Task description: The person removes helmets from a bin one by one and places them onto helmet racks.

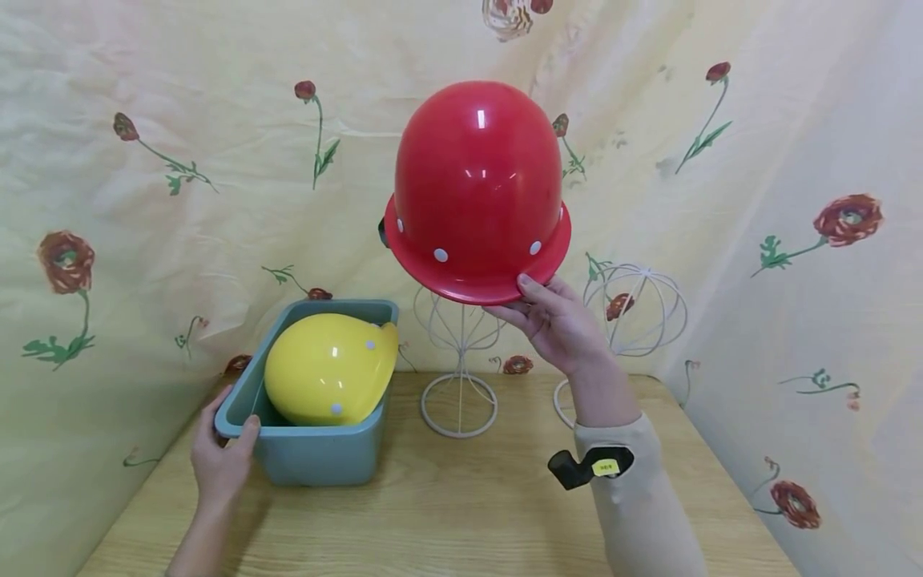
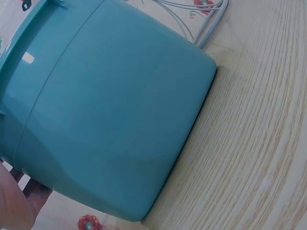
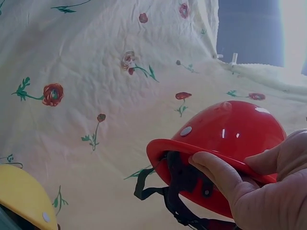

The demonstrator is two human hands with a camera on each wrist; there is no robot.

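Note:
A red hard hat is held up in the air by my right hand, thumb on top of the brim and fingers beneath it. In the right wrist view, black straps hang from inside the red hat. My left hand grips the near left corner of a blue-green plastic bin, thumb over the rim. Inside that bin a yellow hard hat lies tilted on its side. Behind and below the red hat stands a white wire stand, its top partly hidden by the hat.
A second white wire stand is at the right, its lower part mostly behind my right forearm. Bin and stands rest on a wooden table. Flower-patterned cloth hangs behind the table and along its sides.

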